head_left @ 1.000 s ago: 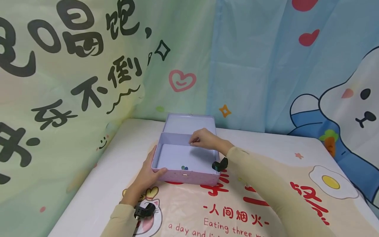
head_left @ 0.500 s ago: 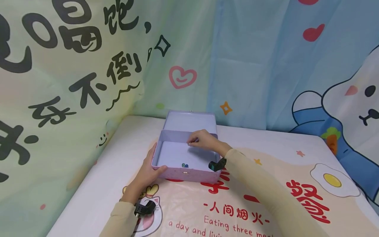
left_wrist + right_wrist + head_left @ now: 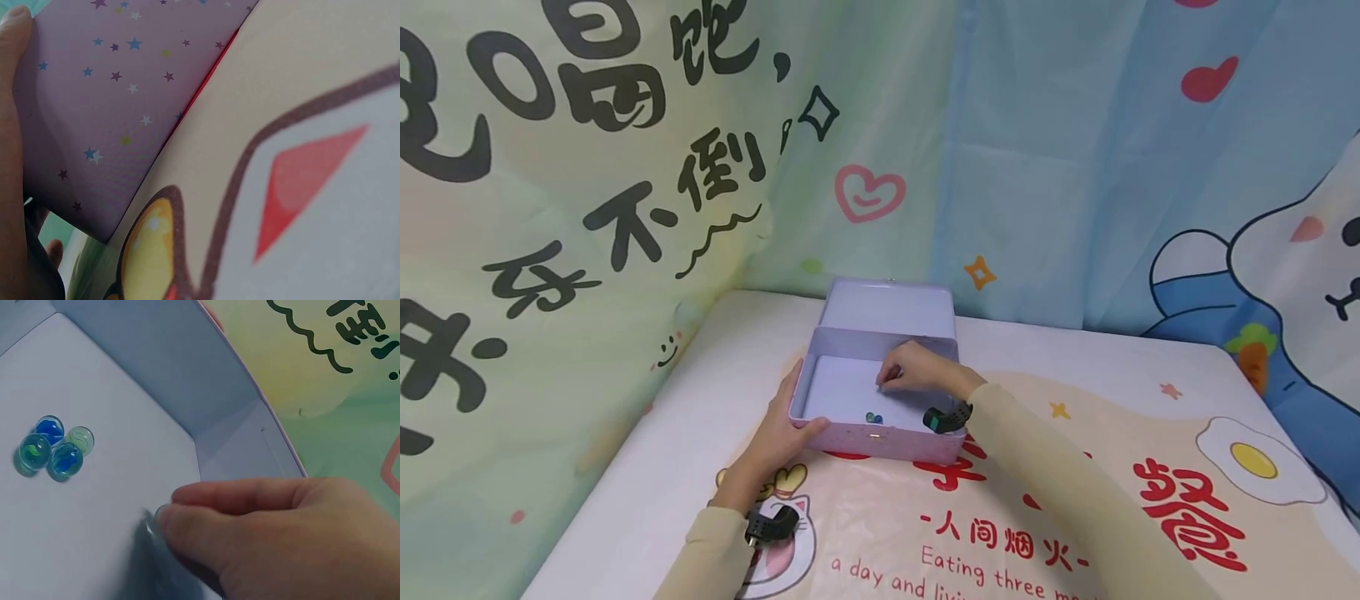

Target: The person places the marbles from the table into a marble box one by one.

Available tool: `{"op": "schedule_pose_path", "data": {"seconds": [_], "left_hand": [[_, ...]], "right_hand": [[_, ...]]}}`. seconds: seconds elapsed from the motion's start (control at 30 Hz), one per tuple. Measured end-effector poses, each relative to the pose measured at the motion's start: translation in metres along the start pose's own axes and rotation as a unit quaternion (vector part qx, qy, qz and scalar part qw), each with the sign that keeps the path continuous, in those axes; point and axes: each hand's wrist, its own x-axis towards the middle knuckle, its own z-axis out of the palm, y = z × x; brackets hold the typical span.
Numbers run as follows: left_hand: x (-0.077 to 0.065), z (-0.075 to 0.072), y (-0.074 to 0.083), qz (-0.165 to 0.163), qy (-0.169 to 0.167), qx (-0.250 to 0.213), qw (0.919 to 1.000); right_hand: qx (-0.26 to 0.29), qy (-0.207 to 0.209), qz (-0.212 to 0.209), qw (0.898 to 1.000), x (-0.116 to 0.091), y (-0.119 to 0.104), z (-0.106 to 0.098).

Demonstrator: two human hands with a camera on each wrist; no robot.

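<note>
A pink box with a star print (image 3: 842,387) stands with its lid (image 3: 887,307) tipped back, pale lilac inside. My left hand (image 3: 784,425) holds its near left corner, thumb at the front; the left wrist view shows the starry wall (image 3: 125,94) beside the thumb (image 3: 14,44). Inside the box, my right hand (image 3: 917,367) is low over the floor. It pinches a clear glass marble (image 3: 162,511) between thumb and forefinger, mostly hidden by the fingertips. Several blue and green swirled marbles (image 3: 50,447) sit clustered on the box floor, near the front wall in the head view.
Beneath the box lies a printed tablecloth (image 3: 970,533) with red characters. Patterned curtains (image 3: 1022,167) hang behind and at the left. Each wrist wears a black camera strap (image 3: 771,527). The box's side walls (image 3: 206,381) rise around the right hand.
My right hand has come down inside the box, closer to its floor and front. The left hand keeps its hold, and the loose marbles stay in place. The head view has shifted slightly.
</note>
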Motion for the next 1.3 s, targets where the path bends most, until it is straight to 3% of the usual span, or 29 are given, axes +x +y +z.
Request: {"op": "schedule_pose_path", "data": {"seconds": [0.27, 0.7, 0.9, 1.07, 1.3], "left_hand": [[0.001, -0.003, -0.001, 0.007, 0.003, 0.011, 0.9999], [0.001, -0.003, -0.001, -0.002, 0.002, 0.000, 1.0000], [0.001, 0.001, -0.003, -0.003, -0.001, -0.007, 1.0000], [0.001, 0.004, -0.003, -0.005, -0.005, -0.007, 0.9999], [0.001, 0.002, 0.000, 0.004, -0.002, -0.011, 0.9999]], "right_hand": [[0.004, -0.017, 0.018, 1.000, -0.003, -0.006, -0.002], [-0.003, -0.018, 0.004, 1.000, -0.001, -0.004, -0.001], [0.019, 0.017, -0.003, 1.000, -0.001, -0.001, -0.002], [0.051, 0.041, -0.020, 0.998, -0.008, -0.002, -0.015], [0.072, 0.079, -0.030, 0.994, -0.029, -0.011, -0.053]]}}
